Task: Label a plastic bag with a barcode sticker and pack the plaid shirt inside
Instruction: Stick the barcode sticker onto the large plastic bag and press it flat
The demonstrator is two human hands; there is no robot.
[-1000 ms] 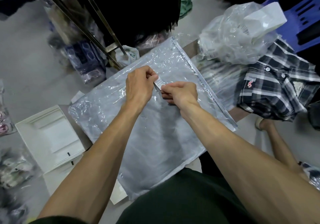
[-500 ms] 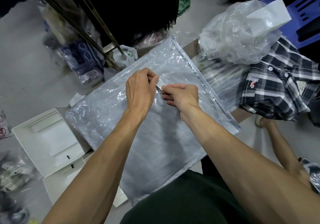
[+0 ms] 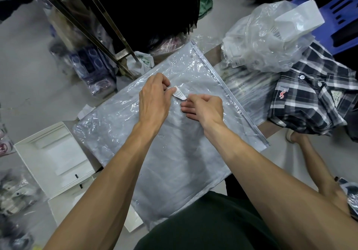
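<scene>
A clear plastic zip bag [image 3: 174,153] lies flat in front of me, its zip strip along the right edge. Over its upper middle a small white barcode sticker [image 3: 179,94] is pinched between both hands. My left hand [image 3: 154,102] grips the sticker's left end with curled fingers. My right hand [image 3: 205,108] holds the sticker's right corner with thumb and forefinger. The folded dark plaid shirt [image 3: 310,102] lies to the right of the bag, untouched.
A crumpled clear bag of white tags [image 3: 267,40] sits beyond the shirt. White open boxes [image 3: 54,156] lie at left. A metal rack leg [image 3: 100,36] and packed goods stand at upper left. A blue stool [image 3: 341,11] is at top right, my bare leg [image 3: 317,158] at right.
My hands have drawn slightly apart, so more of the barcode sticker shows stretched between them. The bag and shirt have stayed put.
</scene>
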